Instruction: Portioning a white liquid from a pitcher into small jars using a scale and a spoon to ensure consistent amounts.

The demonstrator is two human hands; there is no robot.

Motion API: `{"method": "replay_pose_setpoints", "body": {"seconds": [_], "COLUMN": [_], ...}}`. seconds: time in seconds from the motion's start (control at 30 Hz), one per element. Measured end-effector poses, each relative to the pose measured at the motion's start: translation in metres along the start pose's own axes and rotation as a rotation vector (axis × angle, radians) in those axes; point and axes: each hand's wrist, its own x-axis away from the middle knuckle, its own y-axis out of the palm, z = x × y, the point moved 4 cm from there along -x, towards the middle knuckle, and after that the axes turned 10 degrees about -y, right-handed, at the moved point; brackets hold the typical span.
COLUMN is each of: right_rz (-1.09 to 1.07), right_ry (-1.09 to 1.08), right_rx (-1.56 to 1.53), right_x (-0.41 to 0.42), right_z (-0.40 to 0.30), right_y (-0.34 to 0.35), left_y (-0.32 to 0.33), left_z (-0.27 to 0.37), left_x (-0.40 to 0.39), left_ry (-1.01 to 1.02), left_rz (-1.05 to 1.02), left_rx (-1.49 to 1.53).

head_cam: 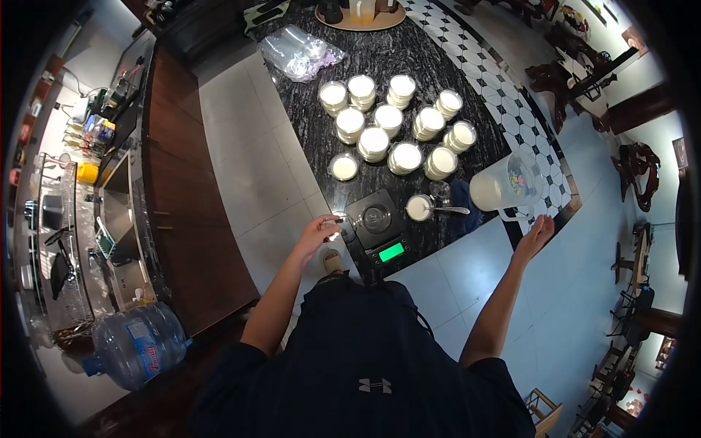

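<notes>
On a dark kitchen scale (pixel 378 224) with a lit green display sits a small clear plastic cup (pixel 376 218). My left hand (pixel 320 232) is at the scale's left edge, its fingers on a clear plastic piece, perhaps a cup or lid. My right hand (pixel 535 238) is beside the handle of a clear pitcher (pixel 506 189) holding pale liquid; whether it touches the handle is unclear. A cup of white liquid (pixel 419 208) has a metal spoon (pixel 452 209) at its rim. Stacks of lidded white-filled cups (pixel 374 144) stand beyond, with one single cup (pixel 344 167) at left.
A plastic bag of clear cups or lids (pixel 298 53) lies towards the counter's far left. A round tray (pixel 358 23) with vessels is at the far end. A dark blue cloth (pixel 464 211) lies near the pitcher. A large water bottle (pixel 141 346) is at lower left.
</notes>
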Motion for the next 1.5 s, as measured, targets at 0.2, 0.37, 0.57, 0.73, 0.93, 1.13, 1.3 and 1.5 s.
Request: {"method": "replay_pose_setpoints", "body": {"seconds": [0.2,0.37,0.57,0.73,0.93,1.13,1.3,1.5], "right_rz": [-0.359,-0.213,-0.101,-0.151,-0.173,-0.222,-0.182,-0.174], "right_ry": [0.059,0.379,0.382,0.359,0.366,0.366,0.362,0.329], "right_rx": [-0.141,-0.548,-0.832,-0.795,-0.808,-0.804,-0.753,-0.674], "right_x": [0.001,0.006,0.002,0.006,0.026,0.040,0.035,0.028], "right_z": [0.016,0.031,0.020,-0.007,-0.022,-0.030,-0.041,-0.047], "right_y": [0.030,0.034,0.018,-0.005,-0.024,-0.031,-0.039,-0.055], "left_y": [0.008,0.021,0.022,0.025,0.039,0.034,0.019,0.022], "left_z": [-0.001,0.002,-0.005,-0.005,0.004,0.006,-0.004,0.002], "left_x": [-0.004,-0.009,-0.020,-0.029,-0.028,-0.026,-0.041,-0.040], "left_ry": [-0.024,-0.008,0.056,0.149,0.209,0.174,0.227,0.236], "left_rz": [0.063,0.083,0.207,0.228,0.205,0.218,0.213,0.231], "left_rx": [-0.069,-0.034,-0.005,0.106,0.090,0.065,0.135,0.036]}}
